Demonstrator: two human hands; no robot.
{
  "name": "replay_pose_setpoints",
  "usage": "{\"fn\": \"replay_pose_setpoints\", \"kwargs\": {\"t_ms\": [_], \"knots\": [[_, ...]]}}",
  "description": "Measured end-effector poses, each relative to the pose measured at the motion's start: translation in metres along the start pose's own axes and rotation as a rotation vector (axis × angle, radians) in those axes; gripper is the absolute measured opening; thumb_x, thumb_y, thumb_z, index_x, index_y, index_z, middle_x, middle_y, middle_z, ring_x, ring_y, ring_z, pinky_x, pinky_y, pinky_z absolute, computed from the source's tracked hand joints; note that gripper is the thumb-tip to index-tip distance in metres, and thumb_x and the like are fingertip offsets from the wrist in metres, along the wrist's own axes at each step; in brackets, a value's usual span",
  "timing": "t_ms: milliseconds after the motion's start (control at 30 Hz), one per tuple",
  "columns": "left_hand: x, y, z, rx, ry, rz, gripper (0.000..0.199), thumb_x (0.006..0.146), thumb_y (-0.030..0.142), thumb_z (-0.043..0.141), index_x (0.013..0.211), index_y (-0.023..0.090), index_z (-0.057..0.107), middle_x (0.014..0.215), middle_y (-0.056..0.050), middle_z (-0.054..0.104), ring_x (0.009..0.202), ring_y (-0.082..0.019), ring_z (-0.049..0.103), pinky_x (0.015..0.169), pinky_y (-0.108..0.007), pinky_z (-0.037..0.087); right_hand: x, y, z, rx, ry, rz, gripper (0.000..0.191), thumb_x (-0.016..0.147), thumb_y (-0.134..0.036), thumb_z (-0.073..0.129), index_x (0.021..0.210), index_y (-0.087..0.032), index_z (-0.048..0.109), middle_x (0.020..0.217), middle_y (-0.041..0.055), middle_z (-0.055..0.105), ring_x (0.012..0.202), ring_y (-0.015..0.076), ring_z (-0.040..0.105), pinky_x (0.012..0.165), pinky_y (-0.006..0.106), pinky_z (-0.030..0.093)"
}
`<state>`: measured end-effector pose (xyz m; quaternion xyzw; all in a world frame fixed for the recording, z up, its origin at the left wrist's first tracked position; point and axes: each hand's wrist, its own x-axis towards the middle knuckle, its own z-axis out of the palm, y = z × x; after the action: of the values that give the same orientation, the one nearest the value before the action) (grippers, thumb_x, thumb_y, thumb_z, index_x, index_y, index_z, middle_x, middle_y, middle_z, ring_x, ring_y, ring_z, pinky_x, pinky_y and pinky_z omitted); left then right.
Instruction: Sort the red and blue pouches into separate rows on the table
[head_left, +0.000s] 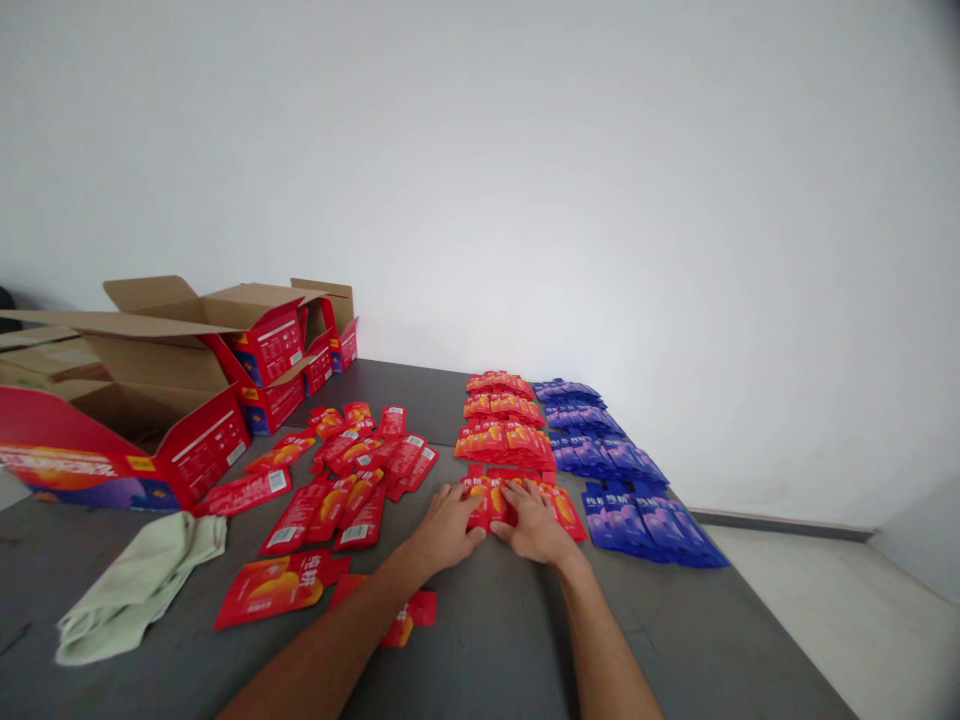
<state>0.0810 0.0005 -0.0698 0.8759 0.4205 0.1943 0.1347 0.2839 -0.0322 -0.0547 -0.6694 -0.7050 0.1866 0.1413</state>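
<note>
Both hands are at the nearest row of red pouches in the middle of the grey table. My left hand (pixel 448 528) is curled over the left side of a red pouch (pixel 492 500) printed with orange fruit, its thumb at the lower edge. From the other side, my right hand (pixel 534 522) grips the same pouch with bent fingers. More red pouches (pixel 564 508) lie beneath and to the right of this hand. Behind them, overlapping red pouches (pixel 504 442) form several rows. My fingertips partly cover the front pouches.
Rows of blue-purple pouches (pixel 649 522) run along the table's right side. Loose red pouches (pixel 330 505) are scattered left of my hands. Farther left are open red cartons (pixel 206 450) and a folded pale green cloth (pixel 139 590). A white wall (pixel 525 200) stands behind.
</note>
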Motion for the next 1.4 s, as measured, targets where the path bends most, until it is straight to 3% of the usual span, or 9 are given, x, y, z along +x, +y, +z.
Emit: {"fn": "replay_pose_setpoints", "kwargs": {"t_ms": [133, 267, 400, 533, 700, 800, 1100, 1233, 1400], "knots": [[-0.002, 0.001, -0.004, -0.005, 0.040, -0.005, 0.052, 0.078, 0.042, 0.063, 0.127, 0.028, 0.059, 0.127, -0.009, 0.058, 0.113, -0.030, 0.051, 0.098, -0.044, 0.039, 0.001, -0.006, -0.001, 0.004, 0.078, -0.026, 0.068, 0.082, -0.052, 0.061, 0.142, -0.022, 0.048, 0.151, 0.0091, 0.041, 0.146, 0.0329, 0.019, 0.115, 0.054, 0.018], [0.000, -0.006, -0.008, 0.002, 0.133, -0.024, 0.046, 0.081, 0.040, 0.061, 0.125, 0.027, 0.060, 0.128, -0.009, 0.059, 0.116, -0.028, 0.050, 0.101, -0.044, 0.038, 0.008, -0.020, 0.005, -0.006, 0.194, -0.057, 0.056, 0.085, -0.047, 0.057, 0.135, -0.023, 0.056, 0.146, 0.0072, 0.048, 0.143, 0.0320, 0.025, 0.115, 0.051, 0.021], [0.005, -0.027, -0.014, 0.068, 0.232, -0.068, 0.035, 0.088, 0.028, 0.051, 0.121, 0.023, 0.063, 0.127, -0.010, 0.059, 0.123, -0.026, 0.047, 0.107, -0.044, 0.034, 0.020, -0.042, 0.016, -0.031, 0.271, -0.092, 0.043, 0.088, -0.038, 0.052, 0.127, -0.024, 0.062, 0.143, 0.0040, 0.051, 0.141, 0.0310, 0.028, 0.113, 0.049, 0.024], [0.009, -0.054, -0.018, 0.146, 0.321, -0.153, 0.038, 0.087, 0.024, 0.050, 0.124, 0.019, 0.060, 0.134, -0.013, 0.053, 0.131, -0.028, 0.041, 0.111, -0.046, 0.030, 0.032, -0.067, 0.026, -0.061, 0.262, -0.173, 0.039, 0.087, -0.032, 0.052, 0.122, -0.020, 0.065, 0.137, 0.0053, 0.056, 0.137, 0.0309, 0.033, 0.111, 0.047, 0.028], [0.009, -0.078, -0.020, 0.206, 0.286, -0.332, 0.054, 0.079, 0.036, 0.064, 0.129, 0.018, 0.053, 0.139, -0.016, 0.049, 0.134, -0.035, 0.038, 0.109, -0.051, 0.030, 0.044, -0.094, 0.037, -0.042, 0.281, -0.231, 0.037, 0.086, -0.027, 0.052, 0.119, -0.021, 0.067, 0.135, 0.0055, 0.057, 0.135, 0.0318, 0.035, 0.109, 0.047, 0.032], [0.008, -0.080, -0.023, 0.209, 0.231, -0.399, 0.050, 0.080, 0.037, 0.065, 0.124, 0.017, 0.054, 0.132, -0.018, 0.055, 0.126, -0.035, 0.046, 0.104, -0.049, 0.035, 0.049, -0.105, 0.046, -0.008, 0.334, -0.247, 0.036, 0.084, -0.021, 0.051, 0.116, -0.021, 0.069, 0.132, 0.0059, 0.060, 0.133, 0.0296, 0.038, 0.112, 0.046, 0.030], [0.014, -0.073, -0.036, 0.166, 0.161, -0.441, 0.032, 0.085, 0.014, 0.045, 0.113, 0.014, 0.061, 0.111, -0.016, 0.067, 0.106, -0.028, 0.062, 0.091, -0.039, 0.045, 0.047, -0.101, 0.062, 0.077, 0.405, -0.281, 0.039, 0.084, -0.012, 0.043, 0.111, -0.019, 0.071, 0.124, 0.0091, 0.064, 0.126, 0.0255, 0.047, 0.113, 0.045, 0.031], [0.017, -0.079, -0.045, 0.127, 0.224, -0.496, 0.037, 0.088, 0.009, 0.036, 0.113, 0.015, 0.063, 0.109, -0.014, 0.069, 0.106, -0.023, 0.064, 0.092, -0.033, 0.045, 0.046, -0.095, 0.060, 0.098, 0.452, -0.300, 0.039, 0.085, -0.013, 0.043, 0.113, -0.015, 0.070, 0.123, 0.0105, 0.065, 0.124, 0.0249, 0.049, 0.113, 0.043, 0.033], [0.008, -0.083, -0.058, 0.059, 0.295, -0.517, 0.036, 0.083, 0.005, 0.039, 0.109, 0.017, 0.061, 0.109, -0.011, 0.069, 0.107, -0.021, 0.063, 0.091, -0.030, 0.044, 0.045, -0.091, 0.058, 0.169, 0.525, -0.302, 0.041, 0.088, -0.017, 0.043, 0.124, -0.015, 0.062, 0.128, 0.0117, 0.061, 0.123, 0.0247, 0.050, 0.111, 0.044, 0.035]]}}
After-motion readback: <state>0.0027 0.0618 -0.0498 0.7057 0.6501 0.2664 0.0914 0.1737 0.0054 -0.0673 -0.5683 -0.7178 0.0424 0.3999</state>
